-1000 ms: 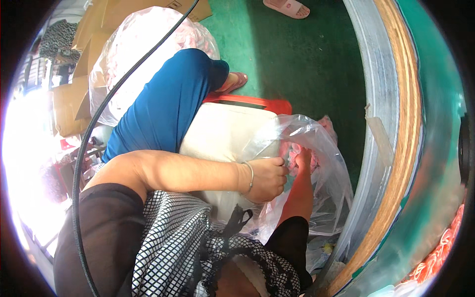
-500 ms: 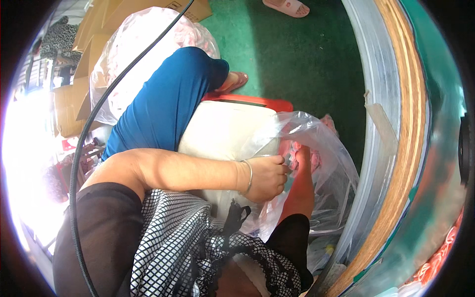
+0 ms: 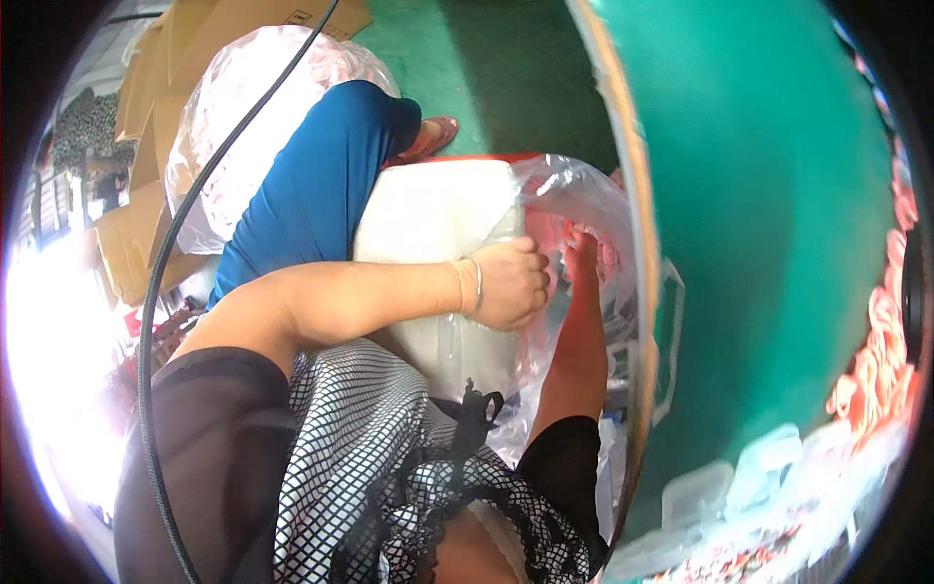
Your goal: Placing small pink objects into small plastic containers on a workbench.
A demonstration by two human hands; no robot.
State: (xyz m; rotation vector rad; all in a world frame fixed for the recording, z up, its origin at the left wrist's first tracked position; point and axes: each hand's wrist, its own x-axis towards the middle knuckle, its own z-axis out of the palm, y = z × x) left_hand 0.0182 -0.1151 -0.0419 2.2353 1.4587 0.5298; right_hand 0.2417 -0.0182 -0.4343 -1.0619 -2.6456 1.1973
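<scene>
A clear plastic bag with soft pink pieces inside stands at my right. My left hand is closed in a fist at its near-left edge, gripping the plastic. Deep in the bag, my right hand is among the pink pieces. Its fingers are partly hidden there, and whether they hold a piece cannot be made out. Between my left forearm and the bag is a cream-coloured, box-like block, with a red edge showing behind it.
A green tabletop with a wood-coloured edge rises close to my right arm. On it lie clear plastic boxes and coral-pink strips. A large bag of pale pink pieces and cardboard boxes stand at left. A dark cable hangs across the view.
The view has swung right, so more of the green tabletop shows. My left fist stays at the bag's edge. My right hand is still inside the bag, its fingers a little higher in view.
</scene>
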